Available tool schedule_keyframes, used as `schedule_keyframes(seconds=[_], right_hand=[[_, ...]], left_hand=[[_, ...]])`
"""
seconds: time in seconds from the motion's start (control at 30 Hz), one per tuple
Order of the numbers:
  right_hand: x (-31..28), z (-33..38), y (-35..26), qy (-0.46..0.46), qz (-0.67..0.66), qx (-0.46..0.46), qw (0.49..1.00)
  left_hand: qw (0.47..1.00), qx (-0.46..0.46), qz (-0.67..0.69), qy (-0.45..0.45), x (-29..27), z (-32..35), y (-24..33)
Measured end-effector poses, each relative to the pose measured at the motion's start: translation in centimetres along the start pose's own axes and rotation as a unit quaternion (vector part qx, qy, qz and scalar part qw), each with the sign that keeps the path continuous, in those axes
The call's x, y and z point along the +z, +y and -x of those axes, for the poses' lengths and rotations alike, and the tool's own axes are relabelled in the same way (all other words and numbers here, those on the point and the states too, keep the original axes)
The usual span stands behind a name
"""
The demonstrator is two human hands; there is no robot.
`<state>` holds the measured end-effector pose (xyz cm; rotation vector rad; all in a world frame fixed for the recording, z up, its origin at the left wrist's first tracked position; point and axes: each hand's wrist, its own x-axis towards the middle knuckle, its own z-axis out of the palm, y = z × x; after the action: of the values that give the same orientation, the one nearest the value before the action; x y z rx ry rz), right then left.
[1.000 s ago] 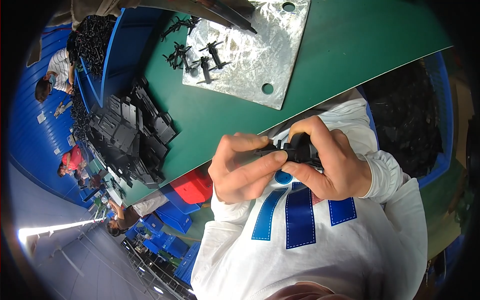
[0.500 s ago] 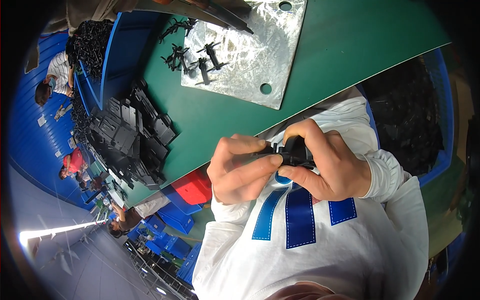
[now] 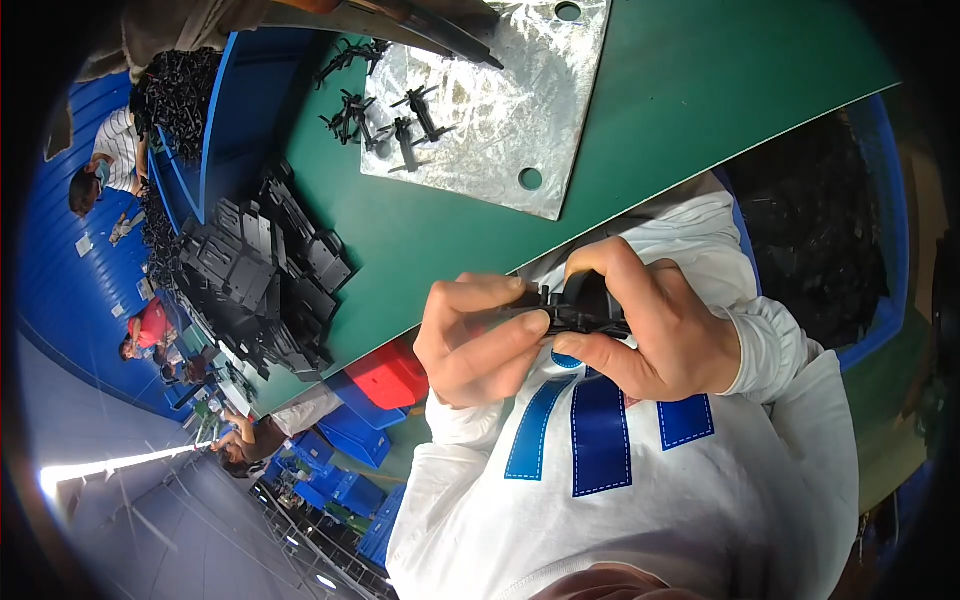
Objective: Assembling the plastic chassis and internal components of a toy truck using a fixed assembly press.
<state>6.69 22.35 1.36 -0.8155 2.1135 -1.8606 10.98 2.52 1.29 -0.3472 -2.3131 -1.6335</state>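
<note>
- Your left hand has eased outward, baring more of the black part
- Right hand steady; both pinch it, off the table's near edge

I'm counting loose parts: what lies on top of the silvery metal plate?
Two small black parts lie toward the left of the plate; others cluster around its left edge. A dark bar crosses above; whatever it covers can't be seen.
</note>
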Motion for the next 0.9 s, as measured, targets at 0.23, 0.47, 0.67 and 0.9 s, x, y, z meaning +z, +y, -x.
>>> schedule_keyframes(seconds=[0.23, 0.47, 0.67, 0.9], right_hand=[[0.0, -0.1, 0.0, 0.007, 0.008, 0.000, 1.000], [0.0, -0.2, -0.2, 0.000, 0.000, 0.005, 1.000], [0.2, -0.2, 0.0, 0.005, -0.019, 0.006, 1.000], [0.1, -0.2, -0.2, -0.009, 0.007, -0.007, 1.000]], left_hand=[[1.000, 0.008, -0.017, -0.021, -0.2, 0.0, 0.3], [1.000, 0.003, -0.028, -0.014, -0.1, 0.1, 0.4], [0.998, 0.020, -0.057, -0.016, -0.1, -0.2, 0.5], [0.994, 0.030, -0.099, -0.039, -0.5, -0.6, 1.2]])
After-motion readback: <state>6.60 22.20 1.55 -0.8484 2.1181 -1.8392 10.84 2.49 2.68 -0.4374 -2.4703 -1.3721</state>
